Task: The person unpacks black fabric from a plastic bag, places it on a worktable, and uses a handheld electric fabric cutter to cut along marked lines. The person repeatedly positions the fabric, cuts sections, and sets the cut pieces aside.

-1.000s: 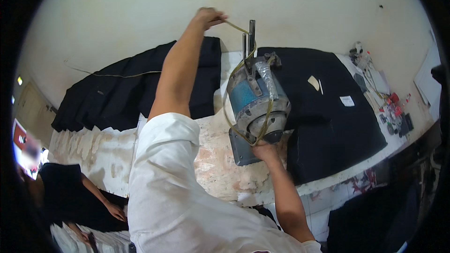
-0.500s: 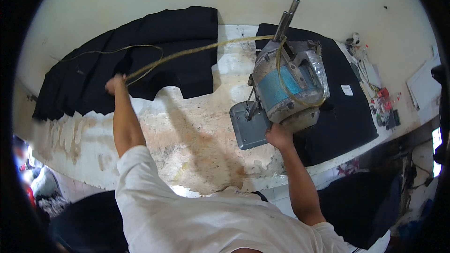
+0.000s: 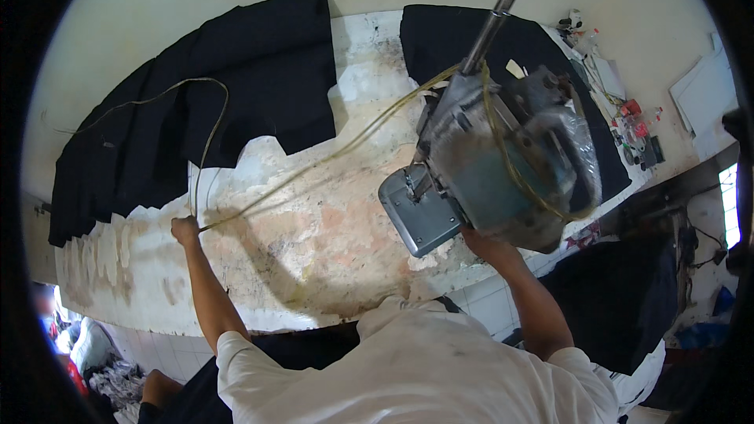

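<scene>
My left hand [image 3: 186, 230] is closed around a yellowish power cord [image 3: 314, 163] over the left part of the worn table. From there the cord stretches up to the top of a heavy cloth-cutting machine [image 3: 503, 165] on the right. That machine has a blue and grey motor body, a metal post on top and a flat grey base plate [image 3: 420, 212]; it is tilted and blurred. My right hand [image 3: 487, 245] grips it from below, beside the base plate, with the fingers partly hidden behind the body.
Black cloth pieces [image 3: 259, 71] cover the table's far left, and another black cloth [image 3: 440, 35] lies behind the machine. Small items and papers [image 3: 628, 122] clutter the right end. The pale table top [image 3: 314, 251] has peeling patches. Loose cord trails over the left cloth.
My left hand has come nearer to me, drawing the cord down off the black cloth. The machine has swung rightward and toward me with my right hand.
</scene>
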{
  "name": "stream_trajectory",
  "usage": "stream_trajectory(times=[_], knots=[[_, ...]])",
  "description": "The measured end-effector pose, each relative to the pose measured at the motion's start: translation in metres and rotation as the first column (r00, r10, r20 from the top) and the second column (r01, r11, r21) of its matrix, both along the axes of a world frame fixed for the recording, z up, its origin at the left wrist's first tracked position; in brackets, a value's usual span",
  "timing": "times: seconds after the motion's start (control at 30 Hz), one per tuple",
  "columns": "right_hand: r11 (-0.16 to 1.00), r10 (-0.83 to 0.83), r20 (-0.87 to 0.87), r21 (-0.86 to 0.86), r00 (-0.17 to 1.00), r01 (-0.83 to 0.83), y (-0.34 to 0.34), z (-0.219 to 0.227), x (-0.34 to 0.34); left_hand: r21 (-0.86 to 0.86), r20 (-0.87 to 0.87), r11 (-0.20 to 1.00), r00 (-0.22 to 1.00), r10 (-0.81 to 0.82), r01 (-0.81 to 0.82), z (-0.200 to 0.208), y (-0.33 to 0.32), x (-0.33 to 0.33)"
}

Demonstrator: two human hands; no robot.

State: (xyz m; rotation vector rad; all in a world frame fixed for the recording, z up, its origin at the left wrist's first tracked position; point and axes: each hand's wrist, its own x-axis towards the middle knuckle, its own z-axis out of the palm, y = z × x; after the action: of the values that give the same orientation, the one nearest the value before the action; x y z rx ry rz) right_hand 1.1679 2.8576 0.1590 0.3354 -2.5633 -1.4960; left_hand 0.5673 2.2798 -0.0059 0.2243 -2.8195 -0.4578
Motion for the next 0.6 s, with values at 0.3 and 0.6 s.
stream_trajectory(times=[0.3,0.6], knots=[[0.586,-0.279,0.04,-0.784,0.959,0.203,0.02,0.008,0.052,0.177,0.004,0.977,0.993,0.117,-0.116,0.002,0.114,0.003],[0.557,-0.293,0.087,-0.794,0.952,0.244,0.032,0.009,0.058,0.611,-0.425,0.328,0.648,-0.632,0.72,0.118,0.351,0.143]])
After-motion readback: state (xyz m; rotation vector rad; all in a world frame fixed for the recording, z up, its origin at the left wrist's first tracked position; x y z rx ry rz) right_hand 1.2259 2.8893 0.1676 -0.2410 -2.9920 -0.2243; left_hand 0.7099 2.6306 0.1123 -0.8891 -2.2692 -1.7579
